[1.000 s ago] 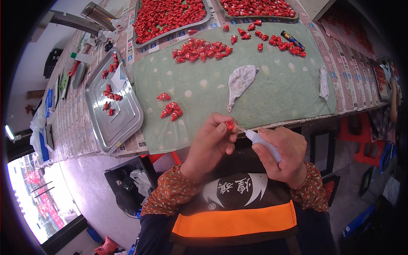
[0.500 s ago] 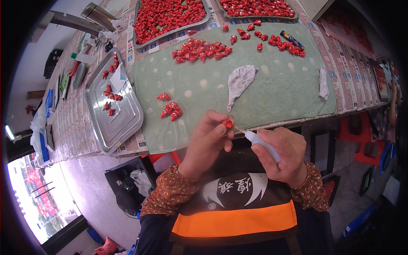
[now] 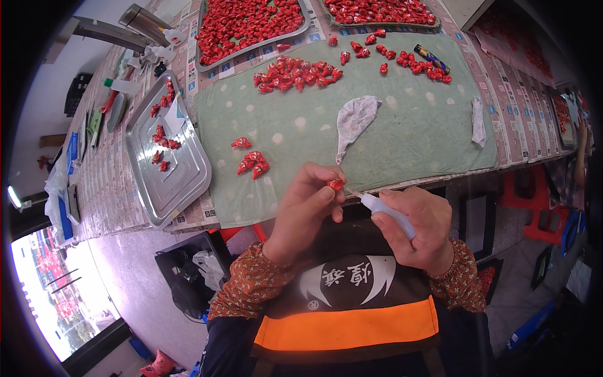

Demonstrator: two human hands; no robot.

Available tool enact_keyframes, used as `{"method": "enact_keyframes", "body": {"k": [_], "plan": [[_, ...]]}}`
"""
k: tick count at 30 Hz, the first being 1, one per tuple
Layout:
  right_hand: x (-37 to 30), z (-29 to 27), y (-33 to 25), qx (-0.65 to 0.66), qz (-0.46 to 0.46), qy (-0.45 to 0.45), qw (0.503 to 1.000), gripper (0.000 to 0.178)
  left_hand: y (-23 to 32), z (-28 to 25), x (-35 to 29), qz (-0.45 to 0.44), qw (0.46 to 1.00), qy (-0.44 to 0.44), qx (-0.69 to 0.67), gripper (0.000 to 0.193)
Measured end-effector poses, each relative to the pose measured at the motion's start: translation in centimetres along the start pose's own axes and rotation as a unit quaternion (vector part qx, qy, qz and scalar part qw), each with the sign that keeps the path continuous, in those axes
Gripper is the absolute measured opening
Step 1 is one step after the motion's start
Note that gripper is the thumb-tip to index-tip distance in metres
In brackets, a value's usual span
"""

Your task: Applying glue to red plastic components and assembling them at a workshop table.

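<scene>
Between the thumb and fingers of my left hand (image 3: pixel 308 204) is a small red figurine (image 3: pixel 336 185), held just off the table's front edge. My right hand (image 3: pixel 419 225) is closed round a white squeeze bottle (image 3: pixel 389 214) with a thin nozzle. The nozzle's tip points left at the figurine and is very close to it; whether they touch I cannot tell. Beyond my hands a crumpled pale cloth (image 3: pixel 358 120) lies on the green dotted mat (image 3: pixel 295 147). A small cluster of red figurines (image 3: pixel 254 164) rests left of it, and a larger heap (image 3: pixel 296 75) lies farther back.
A metal tray (image 3: pixel 190 182) with a few red pieces stands at the left. Two full trays, one a metal tray (image 3: pixel 308 24), sit at the back. A dark marker-like tube (image 3: pixel 432 58) lies at the mat's far right, and a red stool (image 3: pixel 545 223) stands on the floor.
Hardly anything differs. The figurine in my left fingers has turned slightly, and the bottle's nozzle has shifted a little; both hands stay in place.
</scene>
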State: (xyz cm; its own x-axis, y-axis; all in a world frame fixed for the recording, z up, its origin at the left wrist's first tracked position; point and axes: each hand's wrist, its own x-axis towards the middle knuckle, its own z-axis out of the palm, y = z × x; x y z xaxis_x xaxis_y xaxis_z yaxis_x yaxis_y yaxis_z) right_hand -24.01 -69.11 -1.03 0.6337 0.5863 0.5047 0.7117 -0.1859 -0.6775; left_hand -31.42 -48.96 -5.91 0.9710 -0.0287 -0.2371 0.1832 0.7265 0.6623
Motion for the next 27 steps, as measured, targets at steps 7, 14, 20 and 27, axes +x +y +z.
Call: {"method": "enact_keyframes", "body": {"k": [7,14,20,27], "plan": [[-0.1,-0.1,0.9,0.090,0.102,0.020,0.990,0.027,-0.1,-0.2,0.0,-0.014,0.999,0.015,-0.037,0.016],[1.2,0.5,4.7,0.106,0.233,0.044,0.966,0.023,0.2,0.2,0.2,-0.031,0.998,0.019,-0.045,0.019],[2.6,1.2,7.5,-0.078,0.093,0.014,0.992,0.021,0.6,0.0,0.2,-0.017,0.999,0.018,-0.047,0.019],[5.2,-0.5,9.6,-0.168,0.046,0.027,0.984,0.012,0.9,0.2,0.6,-0.039,0.999,0.033,-0.018,0.019]]}}
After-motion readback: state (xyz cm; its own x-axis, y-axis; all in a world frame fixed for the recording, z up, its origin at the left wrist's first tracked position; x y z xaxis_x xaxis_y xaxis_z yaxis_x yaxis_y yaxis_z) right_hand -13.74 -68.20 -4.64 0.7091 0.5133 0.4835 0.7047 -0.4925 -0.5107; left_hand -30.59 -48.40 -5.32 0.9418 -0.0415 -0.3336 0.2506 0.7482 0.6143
